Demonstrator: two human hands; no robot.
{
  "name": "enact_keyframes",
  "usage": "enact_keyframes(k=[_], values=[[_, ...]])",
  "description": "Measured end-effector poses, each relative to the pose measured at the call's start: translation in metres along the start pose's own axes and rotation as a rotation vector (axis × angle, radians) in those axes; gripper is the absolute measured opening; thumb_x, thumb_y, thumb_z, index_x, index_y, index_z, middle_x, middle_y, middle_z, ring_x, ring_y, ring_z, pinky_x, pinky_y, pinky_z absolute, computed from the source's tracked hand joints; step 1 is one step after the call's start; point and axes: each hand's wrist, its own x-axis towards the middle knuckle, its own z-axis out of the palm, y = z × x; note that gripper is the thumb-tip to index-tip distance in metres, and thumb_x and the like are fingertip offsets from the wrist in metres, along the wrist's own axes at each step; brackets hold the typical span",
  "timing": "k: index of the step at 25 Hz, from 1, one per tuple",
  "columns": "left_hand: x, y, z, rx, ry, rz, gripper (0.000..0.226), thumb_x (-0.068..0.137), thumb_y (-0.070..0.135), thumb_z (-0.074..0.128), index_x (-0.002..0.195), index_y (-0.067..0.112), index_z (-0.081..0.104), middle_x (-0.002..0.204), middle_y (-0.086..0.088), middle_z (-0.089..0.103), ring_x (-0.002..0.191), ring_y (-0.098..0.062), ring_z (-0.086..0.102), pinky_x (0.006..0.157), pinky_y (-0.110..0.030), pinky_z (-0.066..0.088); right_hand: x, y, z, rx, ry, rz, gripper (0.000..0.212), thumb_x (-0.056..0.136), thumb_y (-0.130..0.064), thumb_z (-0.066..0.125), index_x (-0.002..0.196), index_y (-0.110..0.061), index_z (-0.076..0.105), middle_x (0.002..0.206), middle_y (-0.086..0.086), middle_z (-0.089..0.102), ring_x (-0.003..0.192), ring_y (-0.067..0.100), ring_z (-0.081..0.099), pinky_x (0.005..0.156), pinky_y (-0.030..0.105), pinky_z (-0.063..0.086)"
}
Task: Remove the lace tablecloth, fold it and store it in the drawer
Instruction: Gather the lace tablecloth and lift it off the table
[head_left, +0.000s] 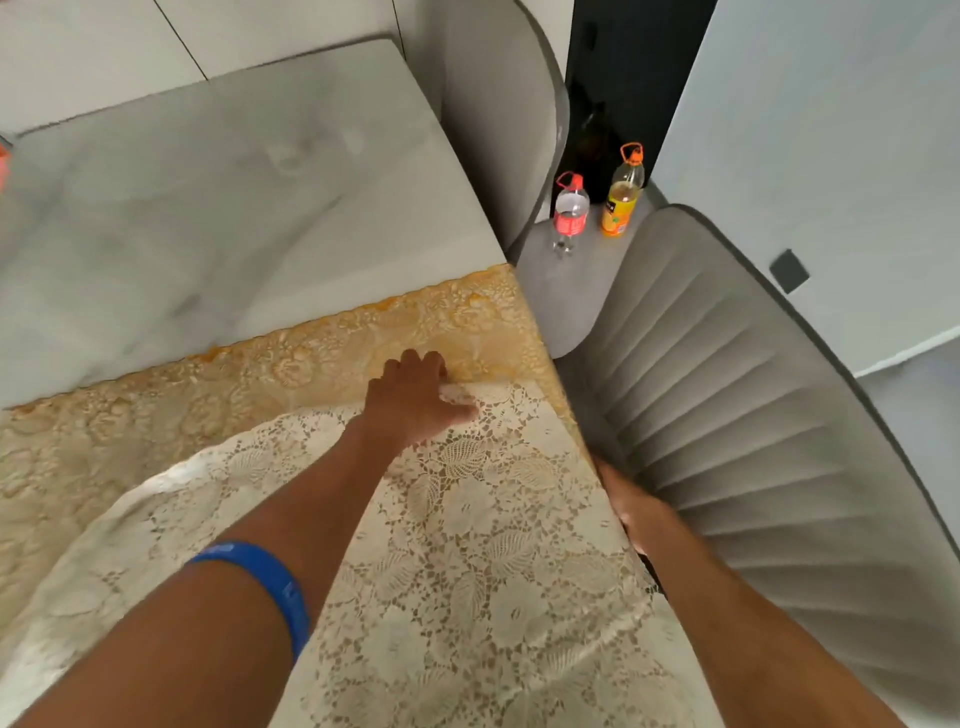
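A cream lace tablecloth (483, 551) lies over the near right part of the table, on top of a golden lace cloth (156, 415). My left hand (413, 397), on an arm with a blue wristband, reaches across and grips the cream cloth's far edge, a bit of lace bunched under the fingers. My right hand (631, 512) is at the table's right edge. It holds the cream cloth where it hangs over, its fingers hidden behind the lace. No drawer is in view.
The marble table top (234, 197) is bare beyond the golden cloth. Two grey padded chairs (727, 415) stand close along the right side. The farther chair's seat carries a clear bottle (570, 213) and an orange juice bottle (623, 195).
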Motion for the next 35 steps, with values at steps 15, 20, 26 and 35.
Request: enact_keyframes(k=[15, 20, 26, 35], values=[[-0.033, 0.012, -0.038, -0.396, -0.530, -0.070, 0.034, 0.074, 0.041, 0.077, 0.093, 0.014, 0.067, 0.104, -0.008, 0.066, 0.094, -0.028, 0.062, 0.079, -0.034, 0.046, -0.077, -0.045, 0.030, 0.040, 0.264, -0.818, 0.026, 0.079, -0.019, 0.072, 0.092, -0.035, 0.056, 0.086, -0.005, 0.067, 0.061, 0.007, 0.063, 0.053, 0.031, 0.056], [-0.053, 0.010, -0.035, -0.975, -0.333, -0.252, 0.083, 0.065, 0.033, 0.086, 0.133, 0.002, 0.051, 0.123, -0.027, 0.060, 0.114, -0.043, 0.058, 0.104, -0.049, 0.046, -0.094, -0.061, 0.034, 0.030, 0.119, -0.770, 0.034, 0.083, -0.023, 0.070, 0.106, -0.046, 0.064, 0.094, -0.018, 0.073, 0.074, 0.012, 0.069, 0.073, 0.035, 0.054], [-0.109, 0.004, -0.072, -0.807, -0.329, 0.036, 0.029, 0.063, 0.042, 0.085, 0.078, 0.021, 0.072, 0.060, 0.012, 0.066, 0.053, -0.005, 0.058, 0.051, -0.017, 0.044, -0.145, -0.061, 0.005, 0.022, -0.236, -0.891, 0.016, 0.078, -0.006, 0.076, 0.092, -0.014, 0.076, 0.095, 0.011, 0.073, 0.082, 0.030, 0.066, 0.083, 0.043, 0.051], [-0.237, -0.021, -0.103, -0.610, 0.228, 0.349, 0.009, 0.082, 0.025, 0.077, 0.086, 0.018, 0.073, 0.088, -0.005, 0.074, 0.087, -0.022, 0.068, 0.080, -0.036, 0.049, -0.249, -0.037, 0.025, -0.308, -0.642, -0.916, 0.029, 0.076, 0.008, 0.058, 0.094, 0.031, 0.055, 0.143, -0.008, 0.056, 0.132, 0.015, 0.052, 0.114, 0.040, 0.039]])
